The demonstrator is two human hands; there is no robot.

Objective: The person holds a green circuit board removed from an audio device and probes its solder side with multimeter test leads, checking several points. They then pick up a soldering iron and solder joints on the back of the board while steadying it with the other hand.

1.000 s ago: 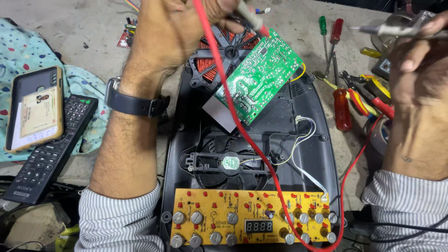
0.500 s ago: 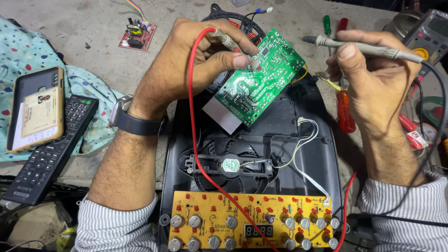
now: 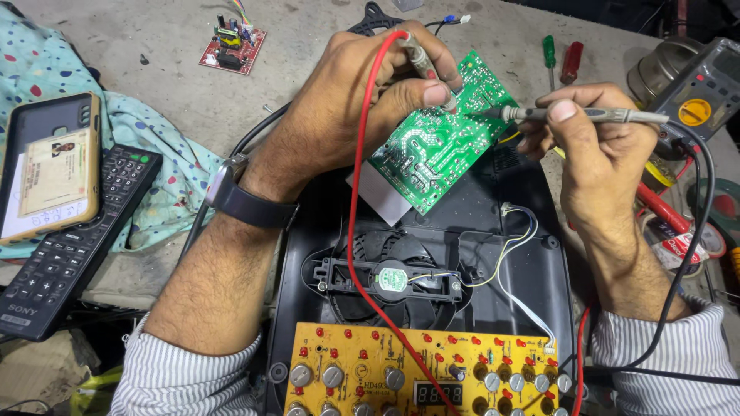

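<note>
My left hand (image 3: 362, 100) pinches a red-leaded test probe (image 3: 420, 58) and presses its tip onto a green circuit board (image 3: 443, 142), which lies tilted over an opened black appliance base (image 3: 539, 262). My right hand (image 3: 593, 146) holds a grey test probe (image 3: 586, 115) with a black lead, its tip touching the board's upper right part. The red lead (image 3: 358, 231) runs down over a black fan (image 3: 393, 279) and a yellow control board (image 3: 432, 374) with buttons and a small display. A multimeter (image 3: 697, 88) sits at the far right.
At the left lie a phone in an orange case (image 3: 50, 169) and a black remote (image 3: 73, 239) on a spotted cloth (image 3: 162, 177). A small red circuit board (image 3: 231, 46) rests on the concrete at the back. Screwdrivers (image 3: 559, 58) and red-handled tools (image 3: 663, 212) lie to the right.
The view has dropped and both hands have come lower. My right hand has brought the grey probe's tip left onto the green board. The left probe stays on the board.
</note>
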